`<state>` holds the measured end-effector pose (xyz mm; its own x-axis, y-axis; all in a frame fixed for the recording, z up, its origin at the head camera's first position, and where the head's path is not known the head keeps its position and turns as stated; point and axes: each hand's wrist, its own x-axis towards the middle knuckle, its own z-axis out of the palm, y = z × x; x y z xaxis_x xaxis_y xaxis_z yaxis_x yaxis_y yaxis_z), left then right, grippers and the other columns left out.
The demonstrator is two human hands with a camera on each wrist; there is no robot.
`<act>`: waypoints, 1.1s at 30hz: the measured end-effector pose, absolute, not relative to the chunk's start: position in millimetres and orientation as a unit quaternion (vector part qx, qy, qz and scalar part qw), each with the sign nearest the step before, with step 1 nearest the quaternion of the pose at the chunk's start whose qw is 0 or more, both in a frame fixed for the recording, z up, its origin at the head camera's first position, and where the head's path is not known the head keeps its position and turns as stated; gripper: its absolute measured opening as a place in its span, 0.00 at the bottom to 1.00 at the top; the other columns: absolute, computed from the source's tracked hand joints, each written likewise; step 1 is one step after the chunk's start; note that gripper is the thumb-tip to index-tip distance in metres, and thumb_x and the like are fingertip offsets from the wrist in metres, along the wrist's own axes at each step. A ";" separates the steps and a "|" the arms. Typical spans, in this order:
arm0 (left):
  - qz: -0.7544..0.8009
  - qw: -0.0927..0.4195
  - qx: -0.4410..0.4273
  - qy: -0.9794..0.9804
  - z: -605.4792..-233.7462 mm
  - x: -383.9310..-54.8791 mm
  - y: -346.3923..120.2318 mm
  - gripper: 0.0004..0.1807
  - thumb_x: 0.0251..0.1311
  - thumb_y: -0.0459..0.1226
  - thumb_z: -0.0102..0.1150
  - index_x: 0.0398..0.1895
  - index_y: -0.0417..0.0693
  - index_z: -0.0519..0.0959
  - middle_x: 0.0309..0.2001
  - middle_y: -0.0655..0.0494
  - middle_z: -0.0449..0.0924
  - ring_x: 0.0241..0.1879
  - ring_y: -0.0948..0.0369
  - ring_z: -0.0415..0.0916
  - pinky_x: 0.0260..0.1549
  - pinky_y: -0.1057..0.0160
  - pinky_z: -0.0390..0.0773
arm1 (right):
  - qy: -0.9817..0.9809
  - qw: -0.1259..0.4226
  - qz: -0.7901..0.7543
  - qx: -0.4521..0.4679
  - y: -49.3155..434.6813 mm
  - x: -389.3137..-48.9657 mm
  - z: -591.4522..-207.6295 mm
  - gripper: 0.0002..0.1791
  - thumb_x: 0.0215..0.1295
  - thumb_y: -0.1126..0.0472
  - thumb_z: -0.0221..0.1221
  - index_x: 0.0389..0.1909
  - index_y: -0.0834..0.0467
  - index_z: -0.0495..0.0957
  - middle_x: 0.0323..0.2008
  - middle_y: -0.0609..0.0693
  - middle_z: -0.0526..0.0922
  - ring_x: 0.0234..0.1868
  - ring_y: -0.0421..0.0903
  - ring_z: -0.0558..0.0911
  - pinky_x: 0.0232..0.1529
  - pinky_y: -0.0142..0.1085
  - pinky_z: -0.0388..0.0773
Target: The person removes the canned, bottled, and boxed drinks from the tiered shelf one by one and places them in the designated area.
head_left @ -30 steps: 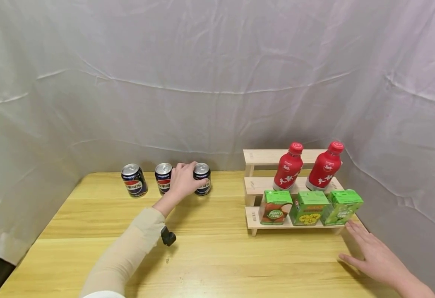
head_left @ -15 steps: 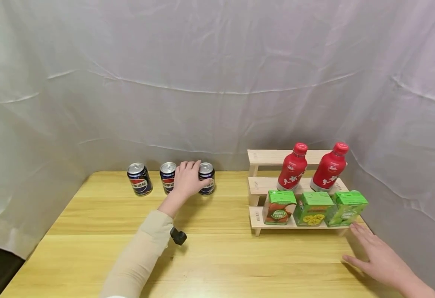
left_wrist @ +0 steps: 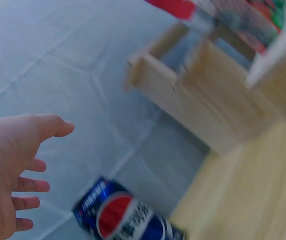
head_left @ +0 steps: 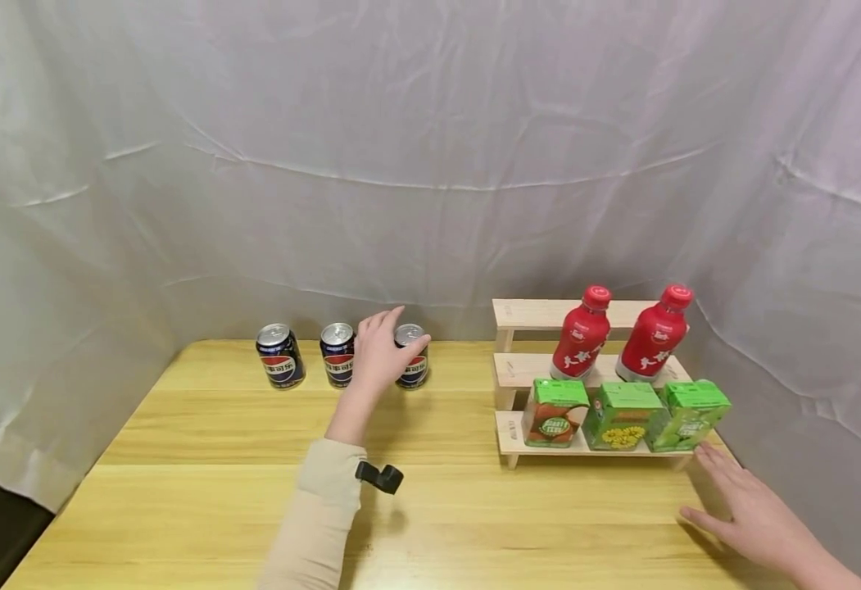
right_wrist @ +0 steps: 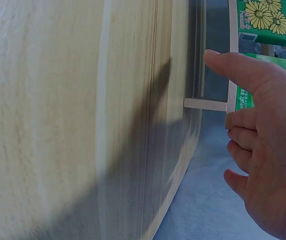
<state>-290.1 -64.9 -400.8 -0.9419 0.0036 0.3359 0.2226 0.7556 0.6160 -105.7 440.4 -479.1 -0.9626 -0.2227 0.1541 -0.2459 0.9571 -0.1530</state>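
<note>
Three dark blue Pepsi cans stand upright in a row in the head view: a left can (head_left: 280,357), a middle can (head_left: 337,360) and a right can (head_left: 414,375). My left hand (head_left: 378,352) is over the gap beside the right can, overlapping its top, with thumb and fingers spread. In the left wrist view, that hand (left_wrist: 5,175) shows apart from the Pepsi can (left_wrist: 128,215) and holds nothing. My right hand (head_left: 758,516) is at the front right corner of the wooden shelf (head_left: 509,430), fingers extended; the right wrist view shows its fingers by the shelf's edge.
The three-tier shelf bears two red bottles (head_left: 581,340) (head_left: 654,338) on its middle step. Three green juice boxes (head_left: 555,418) (head_left: 622,418) (head_left: 688,419) line the lowest step. Grey cloth (head_left: 430,164) hangs behind and beside the wooden table (head_left: 489,524).
My left hand has lifted off the right can, its thumb rising, and the forearm has swung right. The view has shifted slightly; the right hand stays by the shelf.
</note>
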 end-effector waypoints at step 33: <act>-0.603 0.175 -0.139 -0.766 -351.6 -226.8 57.0 0.33 0.54 0.50 0.69 0.63 0.54 0.74 0.65 0.53 0.72 0.68 0.52 0.61 0.65 0.43 0.64 | -0.981 0.117 0.066 0.140 439.7 -104.5 -480.2 0.51 0.56 0.45 0.67 0.70 0.71 0.57 0.72 0.70 0.57 0.69 0.22 0.27 0.61 0.16 0.16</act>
<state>-226.8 57.0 -351.6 -0.8999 0.0021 0.4361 0.4244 0.2341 0.8747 -104.5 439.7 -480.2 -0.9332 -0.2600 0.2481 -0.2909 0.9519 -0.0966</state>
